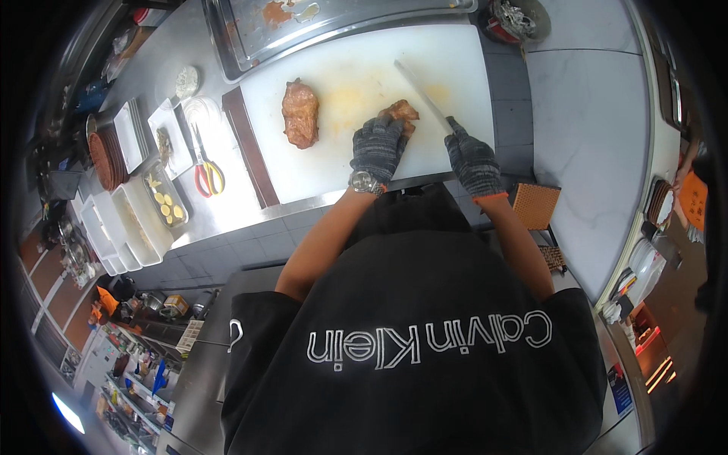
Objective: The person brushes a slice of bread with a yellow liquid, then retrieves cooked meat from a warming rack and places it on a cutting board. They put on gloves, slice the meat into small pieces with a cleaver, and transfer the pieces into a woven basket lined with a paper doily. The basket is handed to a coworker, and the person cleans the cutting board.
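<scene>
My left hand, in a grey knit glove, rests over a piece of browned cooked meat and holds it down on the white cutting board. Part of that meat is hidden under the fingers. My right hand, gloved alike, grips the handle of a long-bladed knife. The blade slants up and left, just right of the meat and apart from it. A second, larger piece of browned meat lies whole on the board's left part. Yellowish juice stains mark the board.
A metal tray borders the board's far edge. To the left are scissors with red and yellow handles, a white plate, a clear tub of yellow slices, white bins and stacked brown dishes. A bin stands beyond the right corner.
</scene>
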Available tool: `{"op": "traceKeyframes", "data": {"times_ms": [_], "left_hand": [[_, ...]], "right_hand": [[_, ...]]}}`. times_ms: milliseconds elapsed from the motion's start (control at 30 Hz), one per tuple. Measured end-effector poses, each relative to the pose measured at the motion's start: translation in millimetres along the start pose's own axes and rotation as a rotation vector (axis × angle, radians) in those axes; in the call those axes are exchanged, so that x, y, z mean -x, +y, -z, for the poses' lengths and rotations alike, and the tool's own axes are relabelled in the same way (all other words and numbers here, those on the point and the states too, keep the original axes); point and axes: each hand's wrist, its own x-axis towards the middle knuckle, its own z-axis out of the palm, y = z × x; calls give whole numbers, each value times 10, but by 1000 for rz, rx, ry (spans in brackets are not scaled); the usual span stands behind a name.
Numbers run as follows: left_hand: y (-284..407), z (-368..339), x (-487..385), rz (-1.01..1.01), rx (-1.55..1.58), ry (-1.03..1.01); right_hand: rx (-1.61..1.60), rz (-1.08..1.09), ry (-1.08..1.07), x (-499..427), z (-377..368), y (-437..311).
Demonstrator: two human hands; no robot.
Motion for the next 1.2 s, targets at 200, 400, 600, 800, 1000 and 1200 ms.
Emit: {"op": "traceKeyframes", "data": {"times_ms": [200, 400, 600, 800, 1000, 1200], "left_hand": [[-42, -129, 8, 86, 13, -69], [-40, -146, 27, 111, -27, -105], [-10, -66, -4, 114, 21, -123], [-16, -105, 23, 43, -14, -76], [99, 28, -125, 174, 58, -123], [-70, -127, -269, 185, 42, -30]], "right_hand": [[318, 417, 110, 95, -176, -98], [215, 339, 56, -95, -232, -176], [251, 413, 101, 72, -433, 185], [134, 202, -96, -402, -310, -367], [-166, 109, 55, -382, -176, -363], [-169, 290, 396, -225, -39, 22]]}}
